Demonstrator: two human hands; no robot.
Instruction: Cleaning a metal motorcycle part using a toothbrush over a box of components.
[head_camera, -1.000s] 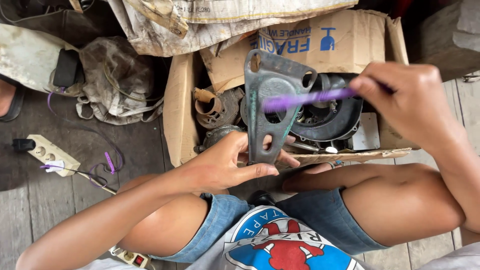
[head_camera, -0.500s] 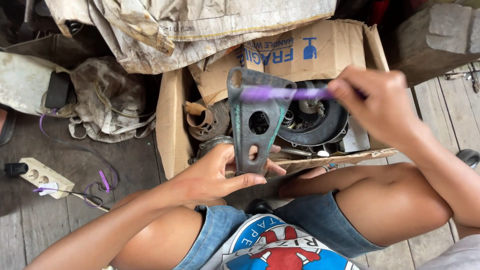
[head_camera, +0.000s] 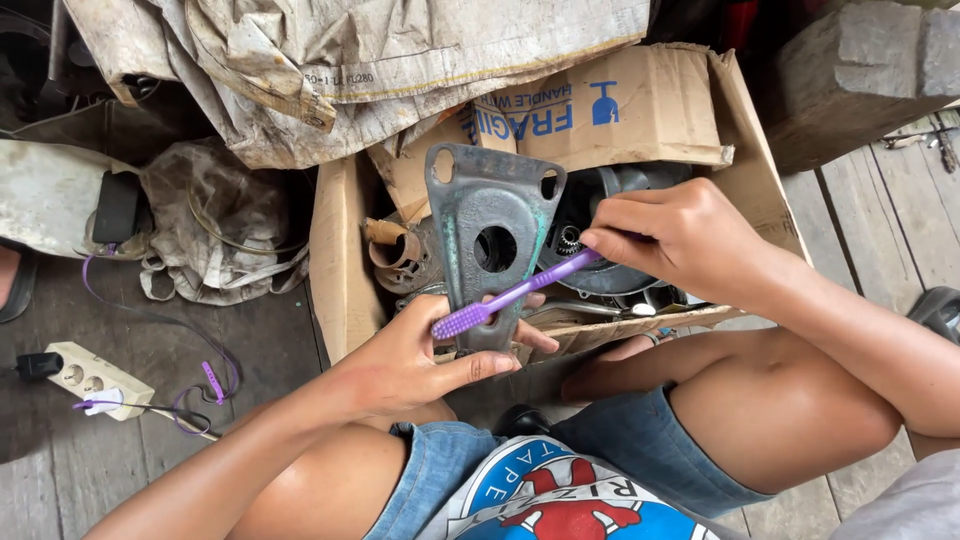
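We saw a grey metal plate (head_camera: 490, 235), roughly triangular with a round hole in its middle and greenish stains along its edges, held upright over an open cardboard box (head_camera: 338, 270). The left hand (head_camera: 420, 365) gripped the plate's narrow lower end, its grip pressed together around the metal, thumb across the front. The right hand (head_camera: 670, 240) pinched the handle of a purple toothbrush (head_camera: 515, 295) between thumb and fingertips; the brush lay slanted across the plate's face, its bristled head low and to the left, near the left hand's fingers.

Behind the plate, inside the box, sat a dark round machine part (head_camera: 610, 265) and a rusty pipe-like piece (head_camera: 395, 255). The box's flap (head_camera: 610, 105) stood folded up at the back. Above it lay a crumpled, dirty sack (head_camera: 380, 70), and to the left a bundle of grey cloth (head_camera: 215, 235). On the wooden floor (head_camera: 860, 220) at the left rested a white power strip (head_camera: 95, 380) with a purple cord (head_camera: 150, 320) looping beside it. The person's bare knees and denim shorts (head_camera: 620, 440) filled the lower view.
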